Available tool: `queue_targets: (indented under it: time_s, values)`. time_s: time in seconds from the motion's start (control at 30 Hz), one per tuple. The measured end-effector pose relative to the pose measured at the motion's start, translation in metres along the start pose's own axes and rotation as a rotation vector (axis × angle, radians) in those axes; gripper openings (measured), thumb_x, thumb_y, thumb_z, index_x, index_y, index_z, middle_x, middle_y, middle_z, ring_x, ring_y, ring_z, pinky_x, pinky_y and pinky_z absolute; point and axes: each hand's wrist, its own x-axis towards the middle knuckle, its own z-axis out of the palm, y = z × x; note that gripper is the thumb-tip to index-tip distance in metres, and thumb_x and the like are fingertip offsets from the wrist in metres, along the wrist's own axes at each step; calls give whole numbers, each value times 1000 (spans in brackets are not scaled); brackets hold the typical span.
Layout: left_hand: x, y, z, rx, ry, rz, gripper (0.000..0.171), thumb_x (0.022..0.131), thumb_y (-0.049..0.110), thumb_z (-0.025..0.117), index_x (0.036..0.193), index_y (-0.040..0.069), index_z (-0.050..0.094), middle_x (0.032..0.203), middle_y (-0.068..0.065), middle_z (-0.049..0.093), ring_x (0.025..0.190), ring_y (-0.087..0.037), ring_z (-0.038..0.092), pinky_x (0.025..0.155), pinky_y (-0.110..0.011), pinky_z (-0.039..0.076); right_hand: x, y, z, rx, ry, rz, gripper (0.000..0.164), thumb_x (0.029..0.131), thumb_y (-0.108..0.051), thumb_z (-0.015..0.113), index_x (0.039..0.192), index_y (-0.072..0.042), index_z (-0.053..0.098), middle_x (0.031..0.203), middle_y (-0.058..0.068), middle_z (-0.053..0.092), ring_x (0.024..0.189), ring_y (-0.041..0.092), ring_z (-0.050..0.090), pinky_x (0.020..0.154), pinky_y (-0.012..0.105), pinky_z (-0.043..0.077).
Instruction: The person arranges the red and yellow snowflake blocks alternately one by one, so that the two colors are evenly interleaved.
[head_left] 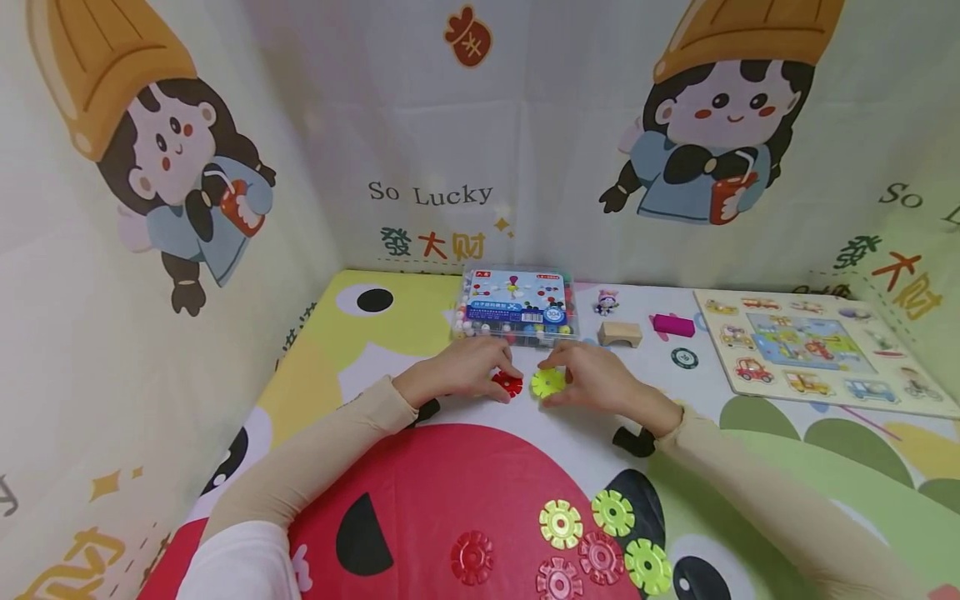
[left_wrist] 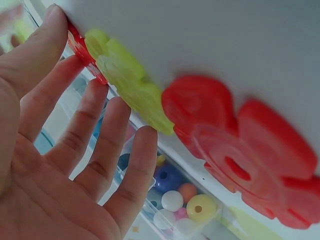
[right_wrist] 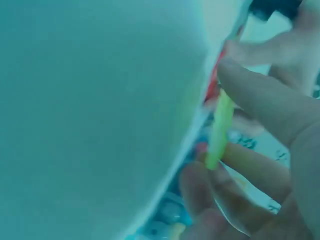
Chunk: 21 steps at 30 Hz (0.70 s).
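In the head view my left hand (head_left: 474, 368) pinches a red notched plastic disc (head_left: 509, 384) between thumb and fingertips. Just to its right, my right hand (head_left: 596, 379) holds a yellow-green notched disc (head_left: 548, 382) by its edges. A small gap separates these two discs. The left wrist view shows the fingers spread along a row: the small red disc (left_wrist: 85, 52) at the thumb, a yellow disc (left_wrist: 127, 80), and a large red disc (left_wrist: 240, 155) nearest the camera. In the blurred right wrist view, the yellow disc (right_wrist: 219, 132) stands edge-on between thumb and fingers.
Several red and yellow discs (head_left: 561, 523) lie near the front. A clear box of colored beads (head_left: 517, 304) stands behind the hands. To the right are a figurine (head_left: 606, 302), a wooden arch block (head_left: 619, 334), a magenta block (head_left: 673, 325), a round chip (head_left: 684, 358) and a puzzle board (head_left: 885, 398).
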Motion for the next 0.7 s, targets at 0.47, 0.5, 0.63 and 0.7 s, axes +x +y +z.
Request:
queue_targets:
  time_s: [0.47,0.5,0.63,0.7]
  values:
    - [2,-3,-2,-8,14,20,44,75,45,77,115,30,69,105,6,62,95,-8,52,76,-26,44,15,7,6,19,-48,-51,40,71,-30,82,107,-15,74,103,3,65,72,9,54,58,21,45]
    - [2,-3,-2,-14,12,22,45,75,45,77,116,30,69,106,6,62,96,-8,52,76,-26,44,14,6,7,16,-43,-45,41,71,-30,82,108,-15,73,104,3,65,75,10,55,59,21,45]
    - [4,-3,-1,-26,14,29,45,78,45,73,120,30,66,105,9,64,94,-8,54,75,-26,45,3,-10,12,-38,-8,-38,43,71,-35,82,110,-19,72,104,-1,64,82,10,57,61,20,46]
    - [7,-2,1,-18,12,38,45,81,46,70,123,31,64,105,9,65,93,-7,55,75,-25,45,-9,-28,16,-53,-26,-93,42,73,-40,80,110,-22,72,105,-4,63,85,8,57,66,21,46]
